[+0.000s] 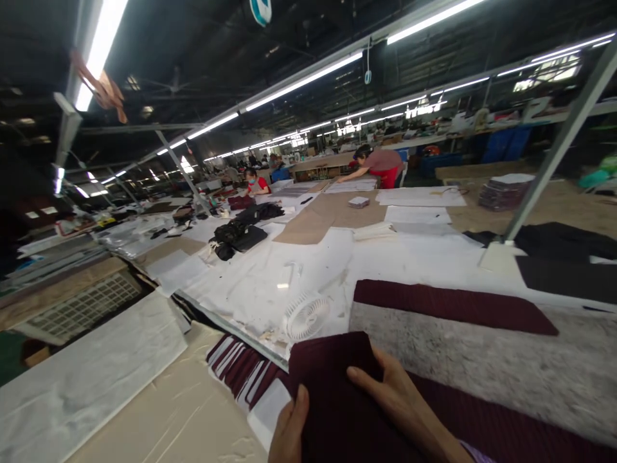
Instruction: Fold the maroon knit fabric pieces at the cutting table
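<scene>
At a long cutting table (pixel 183 411) on a garment factory floor, a person's left hand (pixel 289 429) pinches the near-left edge of a dark maroon fabric piece (pixel 332 399), thumb on top, while the right hand (pixel 395 399) lies flat and spread across its upper face, pressing rather than gripping. The piece rests at the table's near edge, partly over a fanned stack of maroon-and-white cut pieces (pixel 241 370) and just below a small white fan (pixel 307 316). It looks thin, soft and light, likely to droop and slide, so edges or corners seem the surest hold. To the right, a grey felt sheet (pixel 482 366) carries a maroon strip (pixel 453 307). Workers in red bend over tables beyond. No brand, label or writing can be read.
</scene>
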The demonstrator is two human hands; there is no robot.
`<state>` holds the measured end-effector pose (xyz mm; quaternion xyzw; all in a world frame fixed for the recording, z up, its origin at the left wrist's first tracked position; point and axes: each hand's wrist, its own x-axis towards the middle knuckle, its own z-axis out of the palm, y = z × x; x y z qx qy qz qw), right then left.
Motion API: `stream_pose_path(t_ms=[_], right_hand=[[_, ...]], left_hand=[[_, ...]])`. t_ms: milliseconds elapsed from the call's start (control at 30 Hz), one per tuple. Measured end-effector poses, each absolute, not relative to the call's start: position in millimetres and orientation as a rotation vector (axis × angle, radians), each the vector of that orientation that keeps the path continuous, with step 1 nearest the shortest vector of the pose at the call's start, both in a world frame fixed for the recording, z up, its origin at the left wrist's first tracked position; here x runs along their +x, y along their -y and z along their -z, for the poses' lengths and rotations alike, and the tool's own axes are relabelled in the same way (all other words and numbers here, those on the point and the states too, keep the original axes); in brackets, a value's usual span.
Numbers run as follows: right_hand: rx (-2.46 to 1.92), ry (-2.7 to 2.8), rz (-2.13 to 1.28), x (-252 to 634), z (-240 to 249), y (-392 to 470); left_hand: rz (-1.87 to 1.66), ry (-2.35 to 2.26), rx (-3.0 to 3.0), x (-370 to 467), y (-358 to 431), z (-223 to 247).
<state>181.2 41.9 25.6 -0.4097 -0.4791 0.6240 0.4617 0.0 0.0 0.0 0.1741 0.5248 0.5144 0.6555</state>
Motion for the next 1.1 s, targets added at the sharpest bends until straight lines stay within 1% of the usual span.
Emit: stream_pose_path(t_ms=[133, 267, 333, 400, 500, 667, 800, 933, 1100], right_hand=[[-1.028, 1.181, -1.488, 174.6, -22.2, -39.0], [-1.217, 1.194, -1.160, 170.0, -9.9, -36.2], [-1.225, 1.202, -1.075, 172.2, -6.4, -35.6], [-1.145, 1.254, -1.122, 177.0, -7.2, -35.3], [-1.048, 1.288, -1.280, 184.1, -14.0, -35.1], [-0.975, 1.073, -1.661, 186.3, -22.1, -32.5], [-0.967, 1.020, -1.658, 184.5, -22.7, -30.3], [-0.907, 0.973, -1.775, 181.8, -22.6, -30.0], [-1.054, 1.022, -1.648, 178.6, -23.6, -29.9]], left_hand=[[-1.145, -1.126, 0.315, 7.8, -3.3, -3.2], [-1.139, -1.041, 0.205, 18.5, -4.2, -12.0], [-1.149, -0.999, 0.157, 20.9, -3.6, -19.0], [-1.159, -0.950, 0.153, 21.0, -1.7, -26.5], [-1.143, -0.914, 0.179, 18.7, 2.6, -34.9], [-1.165, -0.888, 0.154, 13.5, 8.3, -39.5], [-1.187, -0.890, 0.190, 10.7, 9.8, -44.5], [-1.188, -0.882, 0.238, 9.5, 10.2, -48.0], [-1.195, -0.832, 0.246, 10.2, 10.8, -42.8]])
